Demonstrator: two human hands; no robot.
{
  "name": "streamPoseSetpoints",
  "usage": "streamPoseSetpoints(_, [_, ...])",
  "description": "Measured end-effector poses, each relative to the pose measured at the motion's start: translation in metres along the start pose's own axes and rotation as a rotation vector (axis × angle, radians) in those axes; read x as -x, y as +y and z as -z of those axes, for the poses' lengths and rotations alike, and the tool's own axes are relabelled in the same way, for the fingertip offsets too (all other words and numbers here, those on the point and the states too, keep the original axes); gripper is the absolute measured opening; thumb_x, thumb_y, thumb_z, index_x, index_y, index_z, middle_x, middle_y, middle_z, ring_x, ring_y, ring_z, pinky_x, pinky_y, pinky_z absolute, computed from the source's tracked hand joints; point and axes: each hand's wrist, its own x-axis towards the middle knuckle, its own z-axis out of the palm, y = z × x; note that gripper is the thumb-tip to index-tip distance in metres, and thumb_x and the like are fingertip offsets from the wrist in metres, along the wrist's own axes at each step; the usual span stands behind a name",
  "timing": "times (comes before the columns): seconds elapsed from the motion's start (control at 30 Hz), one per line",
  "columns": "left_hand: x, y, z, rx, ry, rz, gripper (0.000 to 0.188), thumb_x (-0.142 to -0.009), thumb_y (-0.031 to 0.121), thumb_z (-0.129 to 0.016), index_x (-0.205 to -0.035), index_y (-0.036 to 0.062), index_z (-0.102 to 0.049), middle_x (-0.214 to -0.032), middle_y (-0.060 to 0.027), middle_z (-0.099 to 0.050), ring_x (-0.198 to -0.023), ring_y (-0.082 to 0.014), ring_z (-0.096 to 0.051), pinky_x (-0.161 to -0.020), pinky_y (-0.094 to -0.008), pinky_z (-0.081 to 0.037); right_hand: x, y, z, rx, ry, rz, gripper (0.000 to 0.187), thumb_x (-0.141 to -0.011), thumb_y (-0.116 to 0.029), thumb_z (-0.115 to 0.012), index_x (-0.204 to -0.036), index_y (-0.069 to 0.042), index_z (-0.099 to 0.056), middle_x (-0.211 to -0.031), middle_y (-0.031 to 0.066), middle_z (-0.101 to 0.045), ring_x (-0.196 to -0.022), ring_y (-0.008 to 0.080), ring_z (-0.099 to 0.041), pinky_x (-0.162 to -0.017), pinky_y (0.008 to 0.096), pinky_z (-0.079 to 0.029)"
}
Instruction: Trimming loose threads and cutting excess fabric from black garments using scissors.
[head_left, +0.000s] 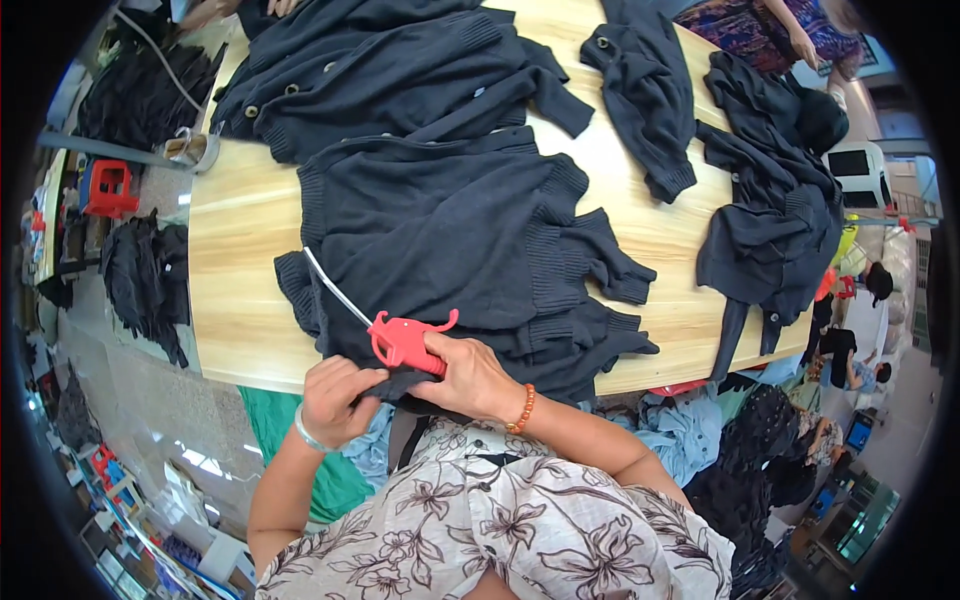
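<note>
My right hand (pixel 470 376) is wrapped around the handle of a red air blow gun (pixel 402 338). Its thin, curved metal nozzle (pixel 338 285) points away and to the left, over a black knitted cardigan (pixel 430 240) spread on the table in front of me. My left hand (pixel 338 402) is closed in a pinch on the near edge of black knit cloth, just left of the blow gun. That cloth runs between both hands, and my right fingers may touch it too; their tips are partly hidden.
More black cardigans (pixel 390 85) overlap at the far side of the wooden table (pixel 240 290), and others (pixel 770 220) hang over its right edge. Light blue garments (pixel 685 430) and green cloth (pixel 290 440) lie below the near edge. A person (pixel 770 30) stands at the far right.
</note>
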Motion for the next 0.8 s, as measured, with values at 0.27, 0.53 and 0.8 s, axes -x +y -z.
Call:
streamPoseSetpoints(0.27, [-0.001, 0.011, 0.017, -0.222, 0.485, -0.039, 0.012, -0.082, 0.002, -0.064, -0.093, -0.0007, -0.065, -0.078, -0.0139, -0.067, -0.065, -0.0292, -0.063, -0.063, -0.0369, -0.052, 0.026, 0.027, 0.012, 0.331, 0.293, -0.078, 0.036, -0.064, 0.0, -0.063, -0.098, -0.003, -0.051, -0.093, 0.0221, -0.063, -0.082, 0.0423, -0.064, -0.071, 0.0498, -0.051])
streamPoseSetpoints(0.53, [0.037, -0.043, 0.039, 0.097, 0.72, 0.382, 0.013, -0.097, 0.009, -0.059, -0.103, -0.0021, -0.06, -0.098, -0.0079, -0.064, -0.089, -0.0144, -0.059, -0.083, -0.025, -0.047, 0.09, 0.06, 0.129, 0.711, 0.632, -0.313, 0.033, -0.065, -0.006, -0.069, -0.095, -0.005, -0.055, -0.074, 0.0201, -0.062, -0.073, 0.0434, -0.062, -0.065, 0.0497, -0.049])
streamPoseSetpoints(0.8, [0.023, -0.113, 0.035, -0.013, 0.598, 0.61, 0.014, -0.097, 0.012, -0.059, -0.099, -0.0016, -0.062, -0.089, -0.0017, -0.061, -0.083, -0.0083, -0.053, -0.076, -0.0224, -0.045, 0.054, 0.054, 0.201, 0.815, 0.549, -0.203, 0.026, -0.081, -0.025, -0.072, -0.098, -0.007, -0.063, -0.073, 0.02, -0.065, -0.07, 0.0413, -0.064, -0.063, 0.0466, -0.051])
